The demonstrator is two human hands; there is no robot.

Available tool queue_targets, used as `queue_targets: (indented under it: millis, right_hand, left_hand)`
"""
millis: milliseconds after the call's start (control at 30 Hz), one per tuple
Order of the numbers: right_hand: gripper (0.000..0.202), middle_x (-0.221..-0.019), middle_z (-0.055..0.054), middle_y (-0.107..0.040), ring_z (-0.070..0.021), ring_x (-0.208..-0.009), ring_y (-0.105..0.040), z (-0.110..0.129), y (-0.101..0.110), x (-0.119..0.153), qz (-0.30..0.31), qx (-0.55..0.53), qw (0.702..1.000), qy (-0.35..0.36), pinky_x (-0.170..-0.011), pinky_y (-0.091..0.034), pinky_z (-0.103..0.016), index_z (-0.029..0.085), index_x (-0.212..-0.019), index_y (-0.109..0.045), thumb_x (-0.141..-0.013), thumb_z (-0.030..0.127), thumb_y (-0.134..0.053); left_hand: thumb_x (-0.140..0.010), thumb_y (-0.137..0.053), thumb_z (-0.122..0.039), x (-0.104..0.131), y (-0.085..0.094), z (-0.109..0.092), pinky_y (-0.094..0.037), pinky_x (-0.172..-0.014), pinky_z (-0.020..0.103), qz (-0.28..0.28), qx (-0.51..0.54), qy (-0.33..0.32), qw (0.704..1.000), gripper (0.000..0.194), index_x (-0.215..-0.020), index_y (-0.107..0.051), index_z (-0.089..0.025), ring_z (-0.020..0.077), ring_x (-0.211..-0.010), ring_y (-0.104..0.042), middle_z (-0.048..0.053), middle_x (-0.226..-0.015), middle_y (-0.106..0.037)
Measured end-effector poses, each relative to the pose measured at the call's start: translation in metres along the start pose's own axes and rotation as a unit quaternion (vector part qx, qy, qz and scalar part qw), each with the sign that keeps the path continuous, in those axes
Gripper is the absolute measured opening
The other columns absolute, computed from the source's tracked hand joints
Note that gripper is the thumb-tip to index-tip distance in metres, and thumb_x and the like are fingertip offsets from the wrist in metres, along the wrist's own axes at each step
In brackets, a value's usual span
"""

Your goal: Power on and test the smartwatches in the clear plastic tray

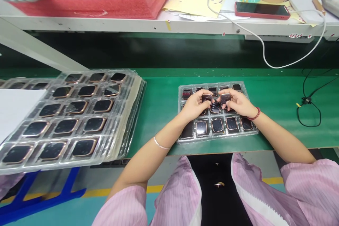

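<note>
A clear plastic tray (pixel 215 137) with rows of square, dark-faced watch units lies on the green bench in front of me. Above its middle, my left hand (pixel 197 104) is closed on one watch unit (pixel 207 98), with the thumb at its lower edge. My right hand (pixel 237 103) grips another watch unit (pixel 226 98) a short way to the right. Both units are raised, their dark faces toward me, and they do not touch each other. The lower left compartment (pixel 187 131) shows no watch unit. My hands hide part of the tray's middle rows.
A tall stack of filled clear trays (pixel 116 141) stands at the left, beside a white sheet (pixel 18 109). The shelf (pixel 127 24) above holds pink foam (pixel 156 0), papers and a red-edged phone (pixel 262 10). A white cable (pixel 261 42) hangs down; a black cable (pixel 308 125) lies right.
</note>
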State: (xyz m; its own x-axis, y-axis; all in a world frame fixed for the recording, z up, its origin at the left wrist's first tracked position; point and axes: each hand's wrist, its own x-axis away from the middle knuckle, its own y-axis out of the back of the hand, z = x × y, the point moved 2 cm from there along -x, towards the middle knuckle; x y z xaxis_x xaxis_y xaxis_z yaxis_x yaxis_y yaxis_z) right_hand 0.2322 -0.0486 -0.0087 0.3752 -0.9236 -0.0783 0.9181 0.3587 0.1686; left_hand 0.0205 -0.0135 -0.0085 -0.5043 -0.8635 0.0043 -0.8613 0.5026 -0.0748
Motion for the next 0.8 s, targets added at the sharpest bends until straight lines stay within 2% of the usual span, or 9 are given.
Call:
queue_targets:
  millis: [233, 533, 700, 800]
  right_hand:
    - [0.054, -0.115, -0.008, -0.070, -0.0162, -0.081, -0.074, -0.0005, 0.0013, -0.0009, 0.004, -0.020, 1.000, -0.004, -0.059, -0.062, -0.025, 0.022, -0.129, -0.055, -0.077, 0.007, -0.057]
    - [0.055, -0.117, -0.009, -0.071, -0.0165, -0.080, -0.074, -0.0016, 0.0006, -0.0006, 0.005, -0.009, 1.000, -0.005, -0.063, -0.063, -0.028, 0.022, -0.129, -0.055, -0.076, 0.008, -0.056]
    - [0.052, -0.116, -0.009, -0.072, -0.0163, -0.079, -0.074, -0.0012, 0.0004, -0.0003, 0.005, -0.014, 1.000, 0.000, -0.065, -0.063, -0.028, 0.022, -0.128, -0.057, -0.077, 0.009, -0.059]
    - [0.047, -0.117, -0.010, -0.071, -0.0153, -0.078, -0.074, 0.0003, -0.0001, -0.0001, 0.001, -0.012, 1.000, -0.004, -0.063, -0.062, -0.027, 0.021, -0.127, -0.058, -0.081, 0.012, -0.059]
  left_hand:
    - [-0.065, -0.061, -0.007, -0.0026, 0.0016, 0.0069, -0.058, -0.082, 0.031, 0.020, -0.005, -0.006, 1.000, 0.052, -0.116, -0.061, -0.017, 0.0200, -0.097, -0.071, 0.009, -0.108, -0.072]
    - [-0.060, -0.053, 0.000, -0.0030, 0.0023, 0.0083, -0.059, -0.084, 0.031, 0.019, 0.001, 0.005, 1.000, 0.062, -0.119, -0.062, -0.017, 0.0149, -0.084, -0.071, 0.009, -0.119, -0.070]
    - [-0.064, -0.062, -0.004, -0.0022, 0.0008, 0.0068, -0.057, -0.086, 0.031, 0.009, -0.003, -0.007, 1.000, 0.056, -0.119, -0.063, -0.016, 0.0181, -0.095, -0.070, 0.009, -0.114, -0.070]
    - [-0.070, -0.067, -0.009, -0.0010, 0.0004, 0.0054, -0.057, -0.082, 0.029, 0.008, -0.008, -0.005, 1.000, 0.047, -0.117, -0.063, -0.016, 0.0155, -0.085, -0.070, 0.008, -0.109, -0.072]
